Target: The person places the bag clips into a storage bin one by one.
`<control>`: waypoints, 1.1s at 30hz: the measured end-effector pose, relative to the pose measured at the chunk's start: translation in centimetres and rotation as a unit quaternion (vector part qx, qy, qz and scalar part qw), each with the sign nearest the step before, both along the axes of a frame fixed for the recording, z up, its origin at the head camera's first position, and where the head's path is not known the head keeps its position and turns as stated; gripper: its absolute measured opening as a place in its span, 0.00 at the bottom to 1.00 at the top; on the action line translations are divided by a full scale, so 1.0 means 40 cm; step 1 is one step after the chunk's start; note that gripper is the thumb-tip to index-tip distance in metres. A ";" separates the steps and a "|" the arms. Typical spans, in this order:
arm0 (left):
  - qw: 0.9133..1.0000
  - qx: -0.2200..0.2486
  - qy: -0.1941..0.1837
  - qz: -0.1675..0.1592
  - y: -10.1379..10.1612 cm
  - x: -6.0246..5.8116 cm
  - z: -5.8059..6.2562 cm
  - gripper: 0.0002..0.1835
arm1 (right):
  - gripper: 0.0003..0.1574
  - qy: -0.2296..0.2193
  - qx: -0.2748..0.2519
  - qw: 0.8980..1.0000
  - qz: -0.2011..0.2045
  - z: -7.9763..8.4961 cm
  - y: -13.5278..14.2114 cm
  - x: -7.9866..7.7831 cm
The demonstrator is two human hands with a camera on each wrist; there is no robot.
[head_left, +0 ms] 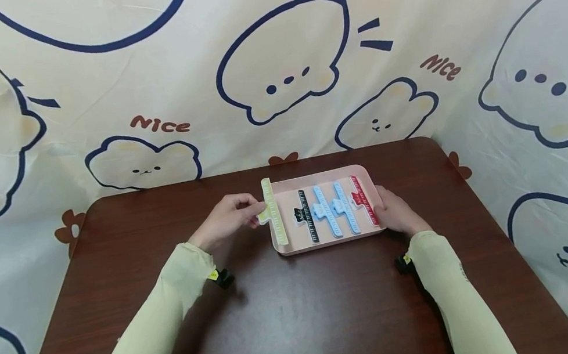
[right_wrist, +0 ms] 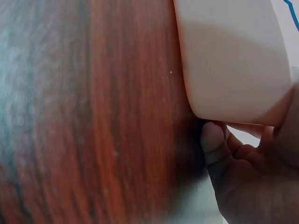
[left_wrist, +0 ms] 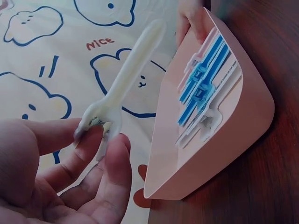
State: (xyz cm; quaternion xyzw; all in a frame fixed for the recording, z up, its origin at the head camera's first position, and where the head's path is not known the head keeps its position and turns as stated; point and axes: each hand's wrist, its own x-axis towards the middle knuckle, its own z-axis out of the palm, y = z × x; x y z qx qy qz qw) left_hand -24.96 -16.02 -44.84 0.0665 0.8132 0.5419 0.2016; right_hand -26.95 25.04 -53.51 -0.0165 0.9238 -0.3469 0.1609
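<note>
My left hand (head_left: 233,215) pinches a pale yellow-green ruler clip (head_left: 274,213) by its spring handle between thumb and fingers. In the left wrist view that clip (left_wrist: 133,65) is raised, its long bar pointing up and away. From above, it overlaps the left end of a pink tray (head_left: 292,248). Inside the tray lie a black ruler clip (head_left: 308,216), two light blue ruler clips (head_left: 327,212) and a red ruler clip (head_left: 365,201), side by side. My right hand (head_left: 398,210) grips the tray's right end; its thumb (right_wrist: 212,137) is at the lower corner in the right wrist view.
The tray stands on a dark brown wooden table (head_left: 289,316), near its far edge. A pale cloth (head_left: 188,77) with cartoon outlines hangs behind the table and along both sides.
</note>
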 end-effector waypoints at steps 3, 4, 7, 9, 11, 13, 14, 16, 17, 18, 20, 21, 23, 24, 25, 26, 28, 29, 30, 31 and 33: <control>1.000 -0.002 -0.007 -0.006 0.010 -0.009 -0.002 0.12 | 0.41 0.001 0.002 1.000 0.002 0.000 -0.001 0.000; 1.000 -0.005 -0.010 -0.009 0.014 -0.013 -0.003 0.12 | 0.41 0.001 0.001 1.000 0.002 0.001 -0.001 -0.001; 1.000 -0.012 -0.022 -0.013 0.026 -0.026 -0.004 0.12 | 0.40 0.003 0.003 1.000 0.004 0.001 -0.002 -0.001; 0.999 -0.013 -0.032 -0.013 0.035 -0.034 -0.004 0.12 | 0.40 0.001 0.002 1.000 0.001 0.000 -0.003 -0.002; 0.999 -0.018 -0.041 -0.012 0.045 -0.040 -0.003 0.12 | 0.40 -0.001 0.001 1.000 -0.004 0.000 -0.003 -0.002; 0.998 -0.027 -0.047 -0.012 0.055 -0.046 -0.002 0.11 | 0.40 -0.002 0.002 1.000 -0.003 0.000 -0.003 -0.002; 0.998 -0.033 -0.051 -0.011 0.060 -0.048 -0.001 0.11 | 0.40 -0.003 0.001 1.000 -0.004 0.000 -0.003 -0.002; 0.997 -0.047 -0.055 -0.006 0.068 -0.052 0.000 0.10 | 0.40 -0.004 0.002 1.000 -0.005 0.001 -0.003 -0.001; 0.997 -0.054 -0.055 -0.004 0.072 -0.054 -0.001 0.10 | 0.40 -0.003 0.002 1.000 -0.004 0.002 -0.002 -0.001; 0.997 -0.061 -0.056 -0.002 0.076 -0.057 -0.002 0.10 | 0.40 -0.003 0.003 1.000 -0.003 0.002 -0.002 0.000; 0.996 -0.074 -0.055 0.003 0.082 -0.059 -0.003 0.09 | 0.39 -0.002 0.002 1.000 -0.005 0.001 -0.002 0.000; 0.995 -0.078 -0.056 0.005 0.085 -0.061 -0.003 0.09 | 0.40 0.000 0.003 1.000 -0.003 0.001 -0.002 0.000; 0.994 -0.087 -0.062 0.009 0.089 -0.064 -0.003 0.09 | 0.40 0.002 0.005 1.000 0.000 0.001 -0.001 0.000; 0.994 -0.088 -0.066 0.010 0.091 -0.065 -0.004 0.09 | 0.40 0.001 0.005 1.000 0.000 0.001 -0.001 0.000; 0.994 -0.089 -0.069 0.012 0.093 -0.067 -0.005 0.09 | 0.40 0.001 0.006 1.000 0.000 0.000 0.000 -0.001; 0.993 -0.090 -0.073 0.012 0.094 -0.069 -0.005 0.09 | 0.40 0.000 0.005 1.000 -0.001 0.001 0.000 0.000; 0.993 -0.093 -0.077 0.010 0.095 -0.073 -0.009 0.09 | 0.40 -0.002 0.004 1.000 -0.002 0.001 0.000 0.000; 0.993 -0.095 -0.076 0.009 0.096 -0.074 -0.011 0.08 | 0.40 -0.002 0.003 1.000 -0.003 0.002 0.000 0.001; 0.992 -0.098 -0.074 0.009 0.097 -0.076 -0.012 0.08 | 0.40 -0.003 0.003 1.000 -0.003 0.002 0.000 0.001; 0.992 -0.104 -0.072 0.008 0.098 -0.076 -0.014 0.08 | 0.40 -0.003 0.003 1.000 -0.003 0.003 -0.001 0.001; 0.991 -0.115 -0.068 0.009 0.100 -0.076 -0.016 0.08 | 0.40 -0.003 0.003 1.000 -0.002 0.004 -0.002 0.002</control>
